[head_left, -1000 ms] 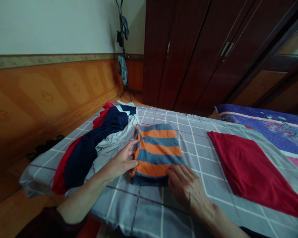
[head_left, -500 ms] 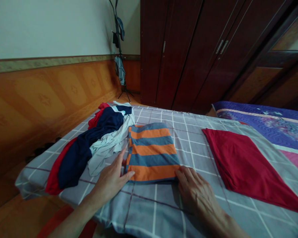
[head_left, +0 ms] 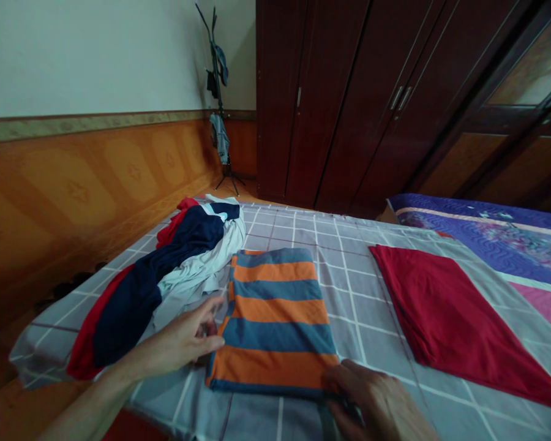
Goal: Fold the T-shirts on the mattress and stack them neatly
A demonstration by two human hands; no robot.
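Note:
A folded garment with orange and grey-blue stripes point(head_left: 278, 309) lies flat on the checked bedspread point(head_left: 349, 306) in front of me. At its left edge, my left hand point(head_left: 190, 337) hovers with loosely bent fingers apart and the thumb tip by the fabric; it grips nothing. My right hand point(head_left: 371, 395) is closed at the garment's near right corner, its fingertips pinching the cloth, partly blurred and in shadow. What kind of garment it is, the folds do not show.
To the left lies a heap of loose clothes: a navy and red piece point(head_left: 133, 318) and a pale grey one point(head_left: 202, 269). A folded red cloth point(head_left: 454, 312) lies to the right. Beyond are a purple bedcover point(head_left: 477, 226), a dark wardrobe point(head_left: 330, 92) and a coat stand point(head_left: 220, 92).
The striped garment has come nearer to me and looks longer and flatter. My left hand has moved left, off the cloth; my right hand has moved nearer with the corner.

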